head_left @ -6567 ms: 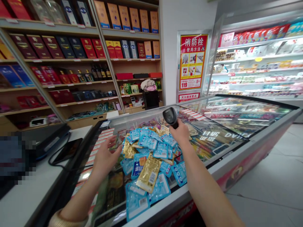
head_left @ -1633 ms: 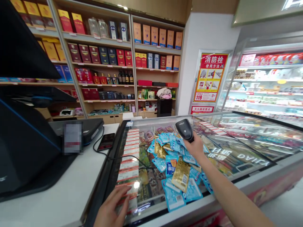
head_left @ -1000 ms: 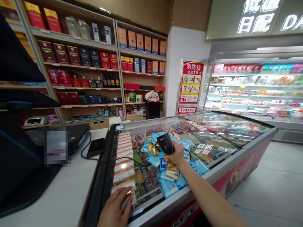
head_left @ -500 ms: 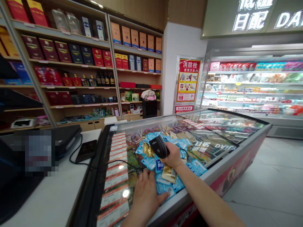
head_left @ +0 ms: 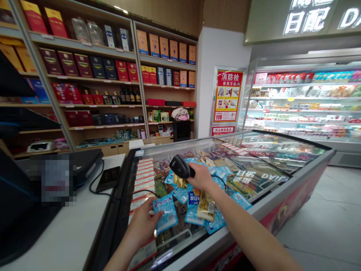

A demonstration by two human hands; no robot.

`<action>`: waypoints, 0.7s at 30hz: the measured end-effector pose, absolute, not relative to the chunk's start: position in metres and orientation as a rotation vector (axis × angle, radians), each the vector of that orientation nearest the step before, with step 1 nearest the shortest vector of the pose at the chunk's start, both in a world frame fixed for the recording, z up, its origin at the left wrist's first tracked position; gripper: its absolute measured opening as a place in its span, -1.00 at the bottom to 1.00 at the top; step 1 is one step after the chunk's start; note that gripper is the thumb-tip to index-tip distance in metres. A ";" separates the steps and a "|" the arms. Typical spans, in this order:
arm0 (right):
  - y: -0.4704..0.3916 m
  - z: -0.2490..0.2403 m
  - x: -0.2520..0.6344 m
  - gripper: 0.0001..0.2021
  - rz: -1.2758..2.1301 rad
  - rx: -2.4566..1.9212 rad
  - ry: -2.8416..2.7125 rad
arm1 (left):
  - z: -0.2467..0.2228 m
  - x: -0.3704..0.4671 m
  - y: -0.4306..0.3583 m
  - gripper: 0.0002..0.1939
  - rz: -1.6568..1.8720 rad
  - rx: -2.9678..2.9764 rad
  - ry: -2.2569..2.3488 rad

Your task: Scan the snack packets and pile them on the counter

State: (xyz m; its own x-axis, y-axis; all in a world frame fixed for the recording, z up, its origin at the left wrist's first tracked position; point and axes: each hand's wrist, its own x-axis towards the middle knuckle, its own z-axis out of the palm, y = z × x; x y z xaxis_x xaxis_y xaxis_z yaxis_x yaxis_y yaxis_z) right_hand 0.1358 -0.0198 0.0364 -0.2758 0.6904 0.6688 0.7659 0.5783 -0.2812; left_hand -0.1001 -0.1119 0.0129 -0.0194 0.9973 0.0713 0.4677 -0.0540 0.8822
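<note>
My left hand (head_left: 144, 222) pinches a light blue snack packet (head_left: 166, 213) by its left edge, above the glass lid of the chest freezer (head_left: 180, 235). In my right hand (head_left: 200, 176) is a black barcode scanner (head_left: 180, 166), its head pointing to the left. Beneath the scanner and my right forearm lies a loose pile of blue packets (head_left: 195, 216), with a gold packet (head_left: 206, 207) on top near the front. A black cable (head_left: 149, 191) runs over the freezer's left side.
A white counter (head_left: 81, 222) with a dark phone (head_left: 108, 178) and a black checkout machine (head_left: 87, 162) stands at the left. Boxed bottles fill the shelves (head_left: 113, 81) behind. A lit refrigerated display (head_left: 307, 101) is at the right.
My left hand has lifted a blue packet off the front of the pile and moved left with it. The scanner has shifted left and turned more sideways.
</note>
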 end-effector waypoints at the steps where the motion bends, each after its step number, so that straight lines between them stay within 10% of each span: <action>1: -0.019 0.043 0.131 -0.73 -0.094 -1.176 -2.061 | 0.019 -0.109 -0.105 -0.67 1.099 1.499 1.522; 9: -0.030 0.044 0.110 -0.62 0.026 -1.097 -2.159 | 0.038 -0.130 -0.065 -0.58 1.749 0.848 1.342; 21: -0.038 0.032 0.109 -0.77 0.041 -0.988 -2.326 | 0.026 -0.127 -0.069 -0.70 1.772 0.689 1.246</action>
State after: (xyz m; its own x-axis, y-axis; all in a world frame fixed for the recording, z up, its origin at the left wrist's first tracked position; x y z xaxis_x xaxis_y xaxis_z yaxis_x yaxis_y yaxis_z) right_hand 0.1086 -0.0384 0.0322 -0.5396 0.6630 0.5189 0.6442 0.7220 -0.2525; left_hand -0.1269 -0.0692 0.0258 -0.4947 0.8685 -0.0294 -0.3213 -0.1514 0.9348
